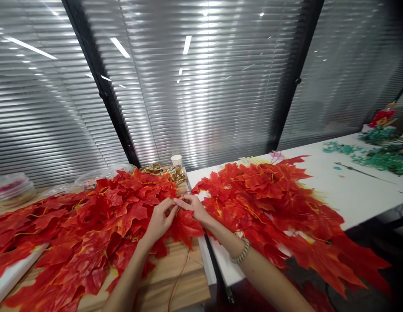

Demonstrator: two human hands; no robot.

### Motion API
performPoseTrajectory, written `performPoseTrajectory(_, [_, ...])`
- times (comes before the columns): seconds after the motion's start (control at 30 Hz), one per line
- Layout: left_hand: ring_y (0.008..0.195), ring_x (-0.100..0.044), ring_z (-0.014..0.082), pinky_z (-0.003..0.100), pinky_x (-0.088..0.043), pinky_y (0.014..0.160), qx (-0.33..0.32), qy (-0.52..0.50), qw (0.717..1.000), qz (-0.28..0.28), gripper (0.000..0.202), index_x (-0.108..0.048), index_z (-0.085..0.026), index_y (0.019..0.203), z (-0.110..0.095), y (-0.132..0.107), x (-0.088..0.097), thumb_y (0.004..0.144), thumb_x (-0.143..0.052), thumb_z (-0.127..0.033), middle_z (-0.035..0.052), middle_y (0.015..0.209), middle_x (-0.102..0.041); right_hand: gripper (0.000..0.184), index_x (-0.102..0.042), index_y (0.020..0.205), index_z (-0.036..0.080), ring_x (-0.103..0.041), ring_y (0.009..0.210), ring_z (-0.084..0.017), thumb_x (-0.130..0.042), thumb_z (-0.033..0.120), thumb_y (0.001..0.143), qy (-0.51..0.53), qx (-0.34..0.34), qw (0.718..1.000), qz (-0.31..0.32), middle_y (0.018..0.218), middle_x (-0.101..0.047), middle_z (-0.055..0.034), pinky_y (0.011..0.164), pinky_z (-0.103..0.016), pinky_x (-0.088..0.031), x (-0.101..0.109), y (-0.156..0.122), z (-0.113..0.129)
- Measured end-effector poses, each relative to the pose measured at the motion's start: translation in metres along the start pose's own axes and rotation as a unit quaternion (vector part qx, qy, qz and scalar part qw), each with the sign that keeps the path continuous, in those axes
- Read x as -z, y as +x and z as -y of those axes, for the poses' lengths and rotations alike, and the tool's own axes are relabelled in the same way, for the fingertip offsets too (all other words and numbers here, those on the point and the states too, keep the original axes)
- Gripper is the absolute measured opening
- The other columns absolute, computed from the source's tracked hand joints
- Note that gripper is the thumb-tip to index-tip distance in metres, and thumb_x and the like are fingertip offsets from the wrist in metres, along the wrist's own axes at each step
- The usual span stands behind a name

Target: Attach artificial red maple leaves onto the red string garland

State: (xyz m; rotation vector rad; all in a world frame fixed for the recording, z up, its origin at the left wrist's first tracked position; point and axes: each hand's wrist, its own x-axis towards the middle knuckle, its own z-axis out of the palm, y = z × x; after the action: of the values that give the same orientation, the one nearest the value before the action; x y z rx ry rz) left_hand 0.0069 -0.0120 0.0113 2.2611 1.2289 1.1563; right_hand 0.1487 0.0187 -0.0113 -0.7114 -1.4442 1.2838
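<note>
My left hand (162, 215) and my right hand (194, 206) meet fingertip to fingertip above the gap between two tables. Both are closed in a pinch; what lies between the fingers is too small to make out. A red artificial maple leaf (187, 225) hangs just under the fingertips, its stem end hidden by them. Close by, a thin brown cord (180, 275) runs from below this leaf toward the front edge. Heaped red maple leaves (94, 251) with yellow stems spread left of my hands, and a second heap of leaves (262, 195) lies to the right.
A wood-grain tabletop (165, 277) and a white table (321, 182) stand side by side. Behind the leaves are a paper cup (176, 160), gold wrappers (175, 174) and plastic tubs (13, 188). Green foliage (383, 158) lies far right, near part of another person's hand. Blinds (201, 86) line the back.
</note>
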Motion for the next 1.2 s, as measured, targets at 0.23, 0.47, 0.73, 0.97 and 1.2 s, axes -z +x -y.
performPoseTrajectory(0.23, [0.068, -0.052, 0.0162, 0.027, -0.04, 0.065, -0.042, 0.156, 0.986, 0.032, 0.018, -0.055, -0.018, 0.081, 0.002, -0.003, 0.0, 0.086, -0.039, -0.025, 0.0038, 0.075, -0.054, 0.033, -0.05, 0.058, 0.015, -0.037, 0.05, -0.008, -0.055, 0.044, 0.074, -0.114, 0.043, 0.992, 0.023, 0.053, -0.044, 0.0031, 0.048, -0.021, -0.03, 0.004, 0.004, -0.012])
performPoseTrajectory(0.47, [0.068, -0.051, 0.0148, 0.025, -0.04, 0.066, -0.036, 0.051, 0.998, 0.032, 0.019, -0.053, -0.018, 0.076, 0.003, -0.001, 0.003, 0.086, -0.039, -0.026, 0.002, 0.072, -0.054, 0.035, -0.049, 0.062, 0.016, -0.035, 0.049, -0.008, -0.049, 0.046, 0.078, -0.13, 0.03, 0.99, 0.033, 0.055, -0.041, 0.0035, 0.047, -0.02, -0.026, 0.004, 0.001, -0.011])
performPoseTrajectory(0.73, [0.072, -0.055, 0.0157, 0.025, -0.041, 0.068, 0.061, -0.095, 0.993, 0.025, 0.02, -0.062, -0.016, 0.075, 0.004, 0.001, 0.014, 0.08, -0.051, -0.032, 0.0023, 0.074, -0.062, 0.035, -0.048, 0.063, 0.015, -0.028, 0.045, -0.005, -0.061, 0.048, 0.068, 0.018, -0.063, 0.993, 0.101, 0.053, -0.036, 0.0065, 0.042, -0.018, -0.022, 0.005, -0.005, 0.006])
performPoseTrajectory(0.97, [0.088, -0.058, 0.0181, 0.027, -0.044, 0.078, 0.18, -0.353, 0.917, -0.042, 0.034, -0.061, -0.018, 0.089, -0.002, 0.0, -0.003, 0.078, -0.049, -0.048, 0.0039, 0.091, -0.065, 0.026, -0.058, 0.069, 0.015, -0.047, 0.052, -0.008, -0.069, 0.038, 0.064, 0.183, -0.065, 0.981, 0.009, 0.064, -0.055, 0.0008, 0.05, -0.02, -0.038, 0.007, -0.003, 0.011])
performPoseTrajectory(1.2, [0.099, -0.058, 0.0243, 0.039, -0.045, 0.084, 0.205, -0.566, 0.792, 0.101, 0.053, -0.055, -0.019, 0.11, -0.025, -0.005, -0.012, 0.08, -0.036, -0.059, 0.0119, 0.113, -0.059, 0.013, -0.054, 0.068, 0.019, -0.054, 0.059, -0.012, -0.065, 0.025, 0.063, 0.282, -0.015, 0.949, -0.141, 0.068, -0.059, 0.0001, 0.061, -0.026, -0.048, 0.019, 0.011, 0.025])
